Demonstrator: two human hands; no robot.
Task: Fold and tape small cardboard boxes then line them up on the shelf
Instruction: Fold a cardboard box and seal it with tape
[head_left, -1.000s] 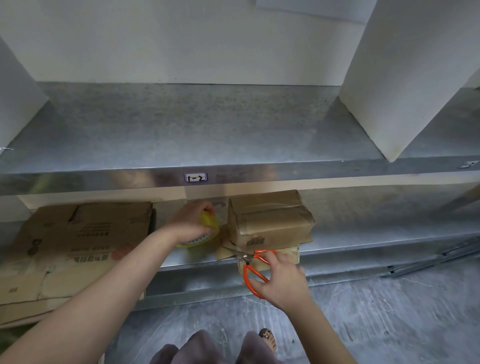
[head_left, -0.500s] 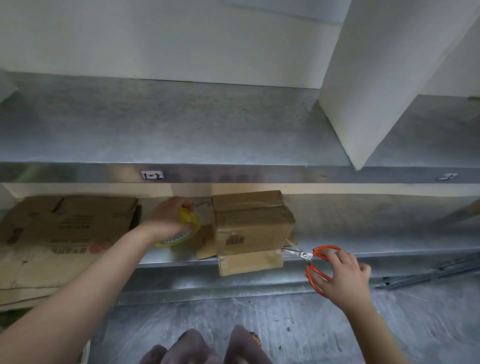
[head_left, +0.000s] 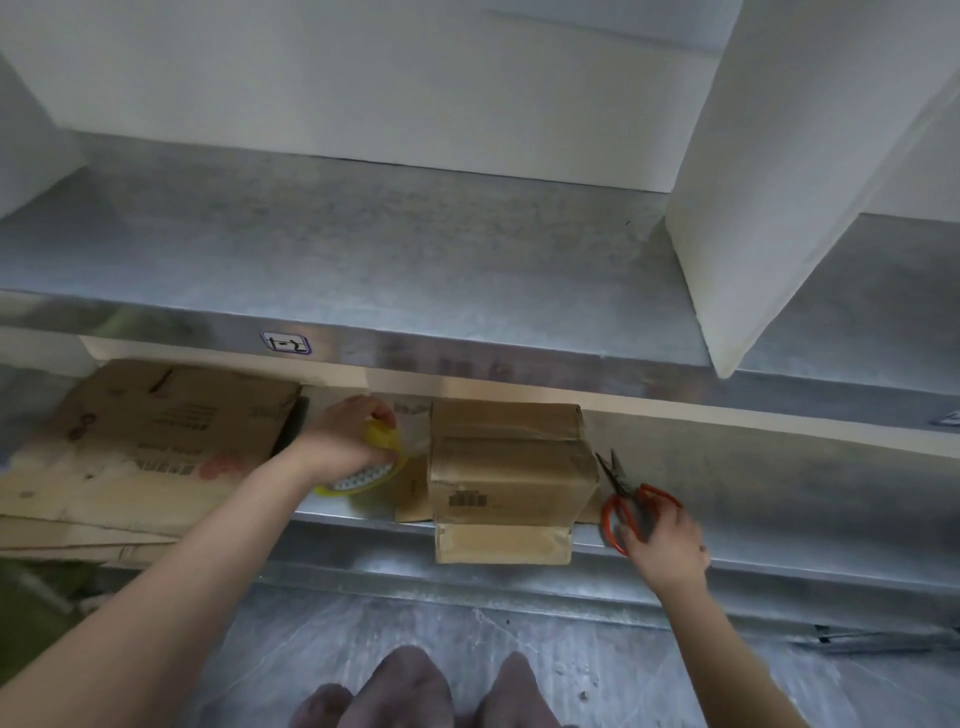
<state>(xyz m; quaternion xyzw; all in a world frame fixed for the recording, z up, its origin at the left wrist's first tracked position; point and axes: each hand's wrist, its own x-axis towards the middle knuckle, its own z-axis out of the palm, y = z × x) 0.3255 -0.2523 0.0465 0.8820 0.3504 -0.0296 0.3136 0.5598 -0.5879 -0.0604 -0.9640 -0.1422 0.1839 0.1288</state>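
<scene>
A small folded cardboard box (head_left: 511, 467) stands on the lower metal shelf (head_left: 779, 558), with one flap hanging over the front edge. To its left, my left hand (head_left: 345, 441) grips a yellow roll of clear tape (head_left: 371, 470). On the box's right, my right hand (head_left: 662, 540) holds red-handled scissors (head_left: 626, 499) whose blades are slightly apart, point up and back and lie on the shelf close to the box's side.
A stack of flattened cardboard (head_left: 145, 447) lies on the lower shelf at the left. The upper metal shelf (head_left: 415, 260) carries a label (head_left: 285, 343) on its front lip and a white upright panel (head_left: 769, 208) at the right. My knees show below.
My right hand has carried the scissors from in front of the box to its right side and down onto the lower shelf. My left hand stays on the tape roll.
</scene>
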